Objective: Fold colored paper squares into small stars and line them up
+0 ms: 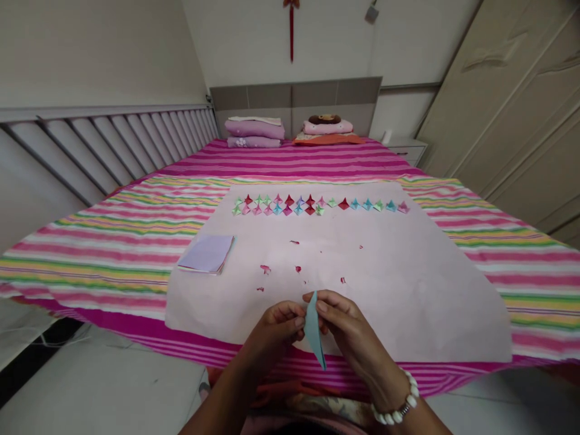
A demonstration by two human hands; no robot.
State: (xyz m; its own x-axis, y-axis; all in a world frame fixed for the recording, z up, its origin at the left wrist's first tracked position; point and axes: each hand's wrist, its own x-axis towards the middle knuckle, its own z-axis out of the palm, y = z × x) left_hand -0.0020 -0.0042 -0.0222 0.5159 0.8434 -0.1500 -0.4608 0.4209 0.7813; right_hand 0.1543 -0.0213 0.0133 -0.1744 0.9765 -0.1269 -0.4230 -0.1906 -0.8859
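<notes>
Between my two hands is a folded piece of light blue origami paper (313, 329), held upright over the front edge of a pale sheet (408, 290). My left hand (283, 329) pinches its left side with thumb and fingers. Thumb and fingers of my right hand (344, 323) close on its upper right side, and a white bead bracelet (403, 402) circles that wrist. Farther back on the sheet, small folded paper boats (310, 205) in red, green, blue and pink stand in two rows. A stack of square paper (206, 254), lilac on top, lies at the left.
Small red scraps (265, 269) are scattered on the middle of the sheet. The sheet lies on a bed with a striped cover (113, 241). Folded bedding (254, 132) is piled by the headboard (267, 96). A metal railing (113, 145) runs along the left, a wardrobe (512, 109) on the right.
</notes>
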